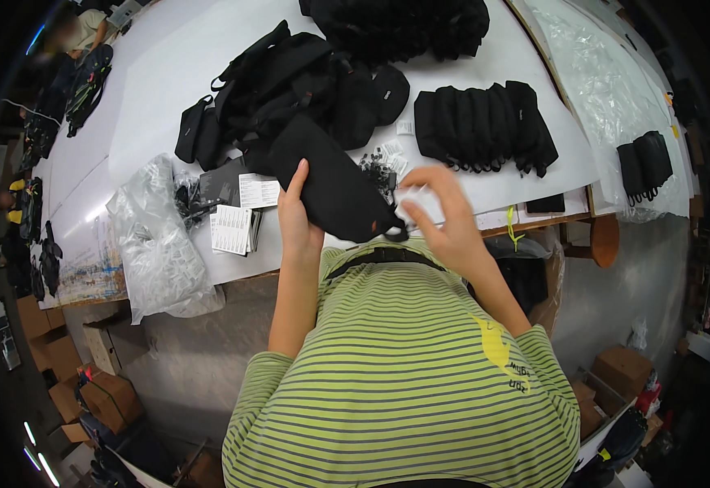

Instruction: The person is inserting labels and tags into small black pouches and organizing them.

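Observation:
My left hand (296,215) grips a long black fabric pouch (326,180) by its side edge, thumb on top. The pouch slants over the table edge, with a small orange-red tab near its lower end and a black strap loop there. Beside that end, my right hand (444,215) is blurred by motion, its thumb and fingers closed around a small white piece (420,199), perhaps a tag; its kind is not clear. Just beyond lie small black clips (377,172) in a loose pile with white tags.
Black bags (277,81) heap behind the pouch. Right of them stands a row of black pouches (485,126). Printed cards (233,230) and a clear plastic bag (159,244) lie to the left. A wooden stool (604,241) and cardboard boxes (111,400) stand below table height.

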### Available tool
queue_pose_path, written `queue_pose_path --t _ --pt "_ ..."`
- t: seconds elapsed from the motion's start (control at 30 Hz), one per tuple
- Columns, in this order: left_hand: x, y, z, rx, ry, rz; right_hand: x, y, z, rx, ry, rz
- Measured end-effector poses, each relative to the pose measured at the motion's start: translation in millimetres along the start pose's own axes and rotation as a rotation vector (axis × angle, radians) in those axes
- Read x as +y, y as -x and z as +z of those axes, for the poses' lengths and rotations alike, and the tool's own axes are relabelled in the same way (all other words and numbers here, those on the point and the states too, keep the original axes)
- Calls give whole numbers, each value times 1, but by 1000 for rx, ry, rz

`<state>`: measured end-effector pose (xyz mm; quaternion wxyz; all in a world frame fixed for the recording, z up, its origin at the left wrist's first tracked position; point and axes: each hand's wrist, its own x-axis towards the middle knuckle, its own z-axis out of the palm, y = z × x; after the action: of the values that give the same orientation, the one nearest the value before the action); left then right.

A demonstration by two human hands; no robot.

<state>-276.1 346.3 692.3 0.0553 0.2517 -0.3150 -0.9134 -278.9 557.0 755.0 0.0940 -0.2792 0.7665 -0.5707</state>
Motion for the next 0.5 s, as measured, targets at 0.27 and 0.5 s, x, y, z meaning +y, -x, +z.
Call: queue_pose_path --t 0.27,0.5 --pt "0 41 17 -140 -9 -264 -10 0 5 -17 807 -374" --pt "2 44 -8 -283 -733 427 -13 2 -16 69 17 -92"
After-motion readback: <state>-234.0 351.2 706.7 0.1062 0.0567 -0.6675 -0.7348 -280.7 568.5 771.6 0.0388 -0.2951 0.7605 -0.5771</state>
